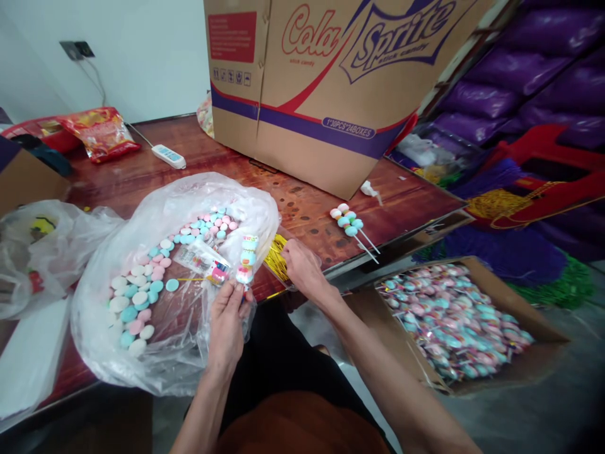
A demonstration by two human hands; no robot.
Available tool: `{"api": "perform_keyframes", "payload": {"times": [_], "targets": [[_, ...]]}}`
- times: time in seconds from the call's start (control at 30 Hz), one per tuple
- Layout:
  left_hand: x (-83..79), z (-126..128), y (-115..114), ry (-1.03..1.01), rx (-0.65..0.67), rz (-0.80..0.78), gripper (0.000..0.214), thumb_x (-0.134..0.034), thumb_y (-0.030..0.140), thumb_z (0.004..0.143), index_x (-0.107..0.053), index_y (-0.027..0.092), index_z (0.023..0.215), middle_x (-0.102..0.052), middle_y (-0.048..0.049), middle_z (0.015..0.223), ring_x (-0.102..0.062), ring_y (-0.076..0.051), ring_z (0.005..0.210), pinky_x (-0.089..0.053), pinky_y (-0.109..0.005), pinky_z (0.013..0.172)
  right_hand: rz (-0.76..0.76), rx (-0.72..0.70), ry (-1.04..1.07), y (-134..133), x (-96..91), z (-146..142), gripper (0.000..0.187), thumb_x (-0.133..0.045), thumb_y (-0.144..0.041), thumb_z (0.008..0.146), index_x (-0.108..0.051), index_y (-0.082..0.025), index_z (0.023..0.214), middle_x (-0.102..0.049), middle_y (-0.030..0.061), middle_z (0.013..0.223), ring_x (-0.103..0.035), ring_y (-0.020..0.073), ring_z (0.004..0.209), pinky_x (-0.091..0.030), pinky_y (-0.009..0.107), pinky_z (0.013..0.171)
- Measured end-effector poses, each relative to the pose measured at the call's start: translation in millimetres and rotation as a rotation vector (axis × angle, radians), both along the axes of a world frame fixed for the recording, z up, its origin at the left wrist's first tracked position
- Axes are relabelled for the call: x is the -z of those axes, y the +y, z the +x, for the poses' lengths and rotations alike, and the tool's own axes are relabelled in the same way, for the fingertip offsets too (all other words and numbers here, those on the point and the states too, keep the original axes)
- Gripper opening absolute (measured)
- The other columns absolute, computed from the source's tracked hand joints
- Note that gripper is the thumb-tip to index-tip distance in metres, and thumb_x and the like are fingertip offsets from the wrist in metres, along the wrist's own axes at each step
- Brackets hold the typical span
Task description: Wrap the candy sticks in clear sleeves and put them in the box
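Note:
My left hand (229, 321) is closed on the lower end of a wrapped marshmallow lollipop (248, 255). Its clear printed wrapper stands upright above the fingers, with pastel candy inside. To its right, my right hand (302, 268) has its fingers curled down at a bundle of yellow twist ties (276, 258) by the table edge; the fingertips are partly hidden. Around the left hand spreads a large clear plastic bag (189, 189) with many pink, white and blue marshmallow candies (137, 290). Flat printed wrappers (201, 258) lie inside its opening.
Two unwrapped candy sticks (347, 221) lie on the wooden table (307, 214) at right. Behind stands a large cardboard carton (302, 94). An open box (454, 321) of wrapped lollipops sits below right. A power strip (169, 156) and red snack bag (101, 132) are at back left.

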State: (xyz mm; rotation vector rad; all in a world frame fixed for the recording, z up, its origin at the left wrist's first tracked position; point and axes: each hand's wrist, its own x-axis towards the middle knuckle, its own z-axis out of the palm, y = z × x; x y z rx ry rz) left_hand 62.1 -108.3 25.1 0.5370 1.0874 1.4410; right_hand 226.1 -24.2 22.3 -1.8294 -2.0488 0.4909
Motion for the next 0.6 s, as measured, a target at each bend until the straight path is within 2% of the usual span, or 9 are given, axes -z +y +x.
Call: {"api": "perform_keyframes", "payload": {"times": [0.2,0.33,0.4,0.47,0.53,0.6], "targets": [[1.4,1,0,0.035,0.009,-0.01,0.029,-0.077,0.035,0.076,-0.055,0.017,0.078,-0.053,0.0039,0.064,-0.033,-0.003,0.049,-0.025,-0.015,0.047,0.067,-0.034,0.071,2,2.9,1,0.021,-0.046,-0.02,0.097,-0.066,-0.019,0.089,-0.068,0.0075,0.093,-0.06,0.0205,0.088,-0.041,0.028,0.076],[-0.2,2,0,0.075,-0.026,0.015,0.03,-0.074,0.034,0.078,-0.052,0.023,0.095,-0.054,0.0061,0.063,-0.037,-0.005,0.049,-0.024,-0.015,0.047,0.106,0.033,0.142,-2,1.3,9,0.021,-0.047,-0.02,0.094,-0.067,-0.018,0.088,-0.07,0.0097,0.094,-0.061,0.021,0.089,-0.044,0.03,0.082],[-0.7,3,0,0.082,-0.037,0.025,0.031,-0.073,0.033,0.077,-0.049,0.025,0.096,-0.054,0.007,0.061,-0.038,-0.006,0.049,-0.023,-0.016,0.047,0.147,0.065,0.282,-8,-0.9,12,0.02,-0.049,-0.021,0.092,-0.066,-0.019,0.082,-0.07,0.0084,0.089,-0.062,0.0207,0.086,-0.045,0.03,0.08],[-0.4,4,1,0.079,-0.032,0.019,0.03,-0.073,0.033,0.077,-0.048,0.025,0.091,-0.053,0.0072,0.06,-0.038,-0.006,0.048,-0.023,-0.016,0.047,0.15,0.086,0.543,-18,-4.5,12,0.019,-0.052,-0.027,0.091,-0.064,-0.019,0.078,-0.065,0.0032,0.073,-0.059,0.018,0.07,-0.045,0.028,0.068],[0.5,6,3,0.059,-0.016,0.011,0.029,-0.073,0.033,0.078,-0.047,0.024,0.089,-0.052,0.0075,0.06,-0.037,-0.006,0.048,-0.022,-0.016,0.047,0.062,0.076,0.812,-30,-8.8,5,0.021,-0.054,-0.035,0.092,-0.063,-0.02,0.08,-0.052,-0.0032,0.056,-0.048,0.0141,0.051,-0.04,0.026,0.053],[1.2,8,5,0.021,0.012,0.019,0.03,-0.073,0.034,0.078,-0.048,0.024,0.09,-0.052,0.0078,0.061,-0.033,-0.004,0.047,-0.021,-0.016,0.046,0.013,0.019,0.952,-42,-11.9,-8,0.022,-0.055,-0.038,0.093,-0.064,-0.021,0.082,-0.048,-0.0049,0.053,-0.044,0.013,0.047,-0.038,0.026,0.049]]}}
